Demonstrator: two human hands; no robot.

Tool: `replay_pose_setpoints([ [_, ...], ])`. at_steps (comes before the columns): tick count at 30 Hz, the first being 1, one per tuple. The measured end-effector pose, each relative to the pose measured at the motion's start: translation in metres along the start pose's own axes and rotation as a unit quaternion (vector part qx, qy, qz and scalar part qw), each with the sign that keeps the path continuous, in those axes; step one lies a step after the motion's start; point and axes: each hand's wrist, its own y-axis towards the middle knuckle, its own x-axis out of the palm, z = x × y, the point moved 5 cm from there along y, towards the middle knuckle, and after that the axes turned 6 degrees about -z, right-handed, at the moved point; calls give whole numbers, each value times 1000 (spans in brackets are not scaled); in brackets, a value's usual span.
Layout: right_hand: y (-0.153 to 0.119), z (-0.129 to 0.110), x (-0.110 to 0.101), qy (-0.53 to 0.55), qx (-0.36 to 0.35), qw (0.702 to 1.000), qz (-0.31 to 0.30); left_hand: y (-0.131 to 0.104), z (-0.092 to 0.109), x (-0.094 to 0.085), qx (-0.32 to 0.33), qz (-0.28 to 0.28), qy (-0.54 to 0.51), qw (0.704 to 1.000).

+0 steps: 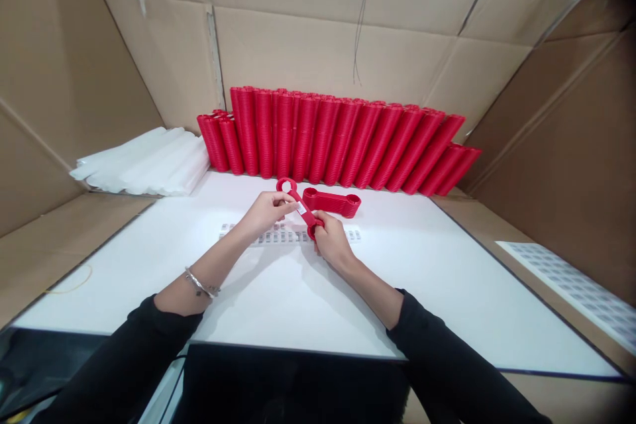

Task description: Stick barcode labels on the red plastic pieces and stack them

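A red plastic piece with a ring at each end point(304, 213) is held at a slant above the table. My right hand point(334, 238) is closed around its lower ring. At the piece's middle, the fingers of my left hand point(268, 212) pinch at a small white label point(301, 208) that lies against the red surface. Whether the label is fully stuck down I cannot tell. Just behind my hands, a short stack of the same red pieces point(332, 203) lies on the table. Beneath my hands is a strip of printed labels point(278, 237), partly covered by them.
Tall stacks of red pieces point(318, 139) line the back of the white table point(298, 311). White plastic bags or sleeves point(149, 162) lie at the back left. A label sheet point(571, 285) rests at the right edge. Cardboard walls point(348, 33) enclose the table; a yellow band point(79, 285) lies left.
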Motion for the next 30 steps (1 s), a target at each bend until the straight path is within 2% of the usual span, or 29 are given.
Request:
replay_pose_setpoints([
  [6,-1,-2,0,11,8,1000,0,2,-5,2,21,16,21,999],
  [17,-2,-3,2,37,23,999,-4,-8,2,8,81,100,202,971],
  [19,-3,-2,3,37,23,999,-3,-10,5,10,91,109,264,954],
  [24,-3,-3,5,54,1,999,-9,-16,15,16,138,144,465,863],
  [26,-2,-3,6,60,-8,998,-12,-15,14,16,127,155,495,845],
  [28,-1,-2,5,54,-15,998,-9,-13,12,14,107,172,481,853],
  [30,1,-1,5,41,-22,999,-6,-11,10,10,94,189,437,874],
])
